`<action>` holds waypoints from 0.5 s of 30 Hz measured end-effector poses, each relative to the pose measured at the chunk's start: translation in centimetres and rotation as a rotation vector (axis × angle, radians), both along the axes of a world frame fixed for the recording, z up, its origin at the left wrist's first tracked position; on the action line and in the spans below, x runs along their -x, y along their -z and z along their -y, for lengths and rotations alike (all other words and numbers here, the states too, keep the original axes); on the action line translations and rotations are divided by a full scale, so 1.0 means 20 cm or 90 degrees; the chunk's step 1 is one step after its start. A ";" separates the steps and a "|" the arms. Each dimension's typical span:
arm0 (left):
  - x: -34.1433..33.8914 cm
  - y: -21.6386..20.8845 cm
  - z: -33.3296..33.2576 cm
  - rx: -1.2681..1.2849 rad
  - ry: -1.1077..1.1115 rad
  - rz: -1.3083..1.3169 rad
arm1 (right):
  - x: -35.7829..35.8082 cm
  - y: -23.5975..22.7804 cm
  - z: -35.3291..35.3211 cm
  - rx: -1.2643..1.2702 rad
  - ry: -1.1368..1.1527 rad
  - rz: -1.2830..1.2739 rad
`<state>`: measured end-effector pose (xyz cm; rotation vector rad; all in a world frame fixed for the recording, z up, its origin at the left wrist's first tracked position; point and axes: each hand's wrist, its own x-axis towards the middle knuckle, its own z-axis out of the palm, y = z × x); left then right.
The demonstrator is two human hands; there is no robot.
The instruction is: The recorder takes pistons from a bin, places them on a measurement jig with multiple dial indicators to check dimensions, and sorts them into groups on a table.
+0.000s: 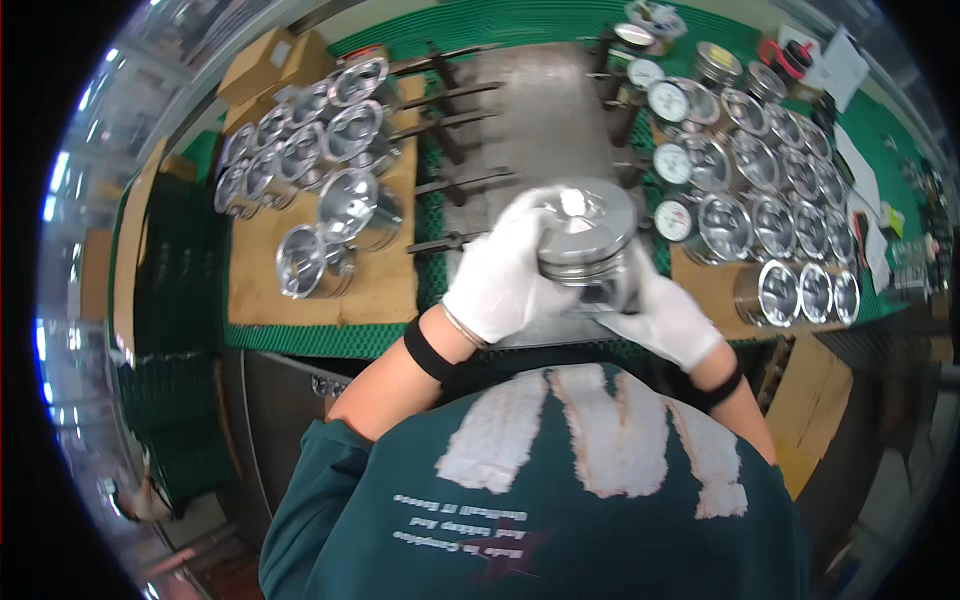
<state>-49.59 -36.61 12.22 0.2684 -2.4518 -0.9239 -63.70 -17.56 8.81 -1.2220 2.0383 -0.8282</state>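
A shiny metal piston (590,248) with ring grooves round its side is held up in front of my chest, its round crown facing up and away. My left hand (508,278), in a white glove, grips its left side, thumb and fingers near the top edge. From the lower right, my right hand (668,318), gloved too, holds the skirt; its fingers are partly hidden and a little blurred. Beyond the piston lies a bare grey metal plate (550,105). Dial gauges (674,219) stand along its right edge, and dark metal stands with rods (460,184) line its left edge.
Several pistons (350,207) lie on cardboard (375,290) at the left. More pistons (725,226) sit in rows at the right. Cardboard boxes (257,66) are at the back left. Green ribbed matting (520,24) covers the bench, with papers (858,165) at the far right.
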 end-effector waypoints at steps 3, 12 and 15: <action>-0.04 -0.26 -0.13 -0.308 -0.005 0.241 | 0.02 -0.05 -0.11 0.259 0.094 0.127; -0.40 -0.22 0.61 0.356 -0.165 0.218 | 0.15 -0.12 -0.86 0.355 0.406 0.163; -0.73 -0.21 0.87 0.576 -0.284 0.636 | 0.15 -0.07 -1.01 0.378 0.518 0.252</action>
